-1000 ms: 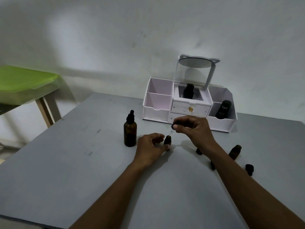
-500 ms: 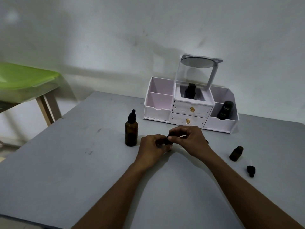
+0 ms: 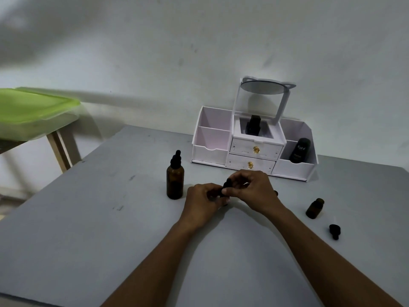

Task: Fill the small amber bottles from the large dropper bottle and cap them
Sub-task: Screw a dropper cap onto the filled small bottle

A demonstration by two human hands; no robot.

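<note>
The left hand (image 3: 202, 201) wraps its fingers (image 3: 212, 192) round a small bottle that is hidden inside the grip, low over the counter (image 3: 106, 235). The right hand (image 3: 254, 188) has its fingers clamped on the black cap (image 3: 226, 185) at the bottle's mouth.

The small bottle is probably light, smooth glass that tips easily, so it is best held low round the body. The cap likely turns best by its stiff collar. Its rubber bulb looks soft and would squirt if squeezed.

The counter is flat, matt grey and faintly scuffed. The large bottle (image 3: 174, 182) stands capped just left of the hands. A spare bottle (image 3: 314, 208) stands open to the right, with a loose cap (image 3: 334, 231) lying near it. A white organiser (image 3: 210, 151) sits at the back against a bare wall (image 3: 155, 52). A green bin (image 3: 33, 111) rests on a stand to the left. The light is dim.
</note>
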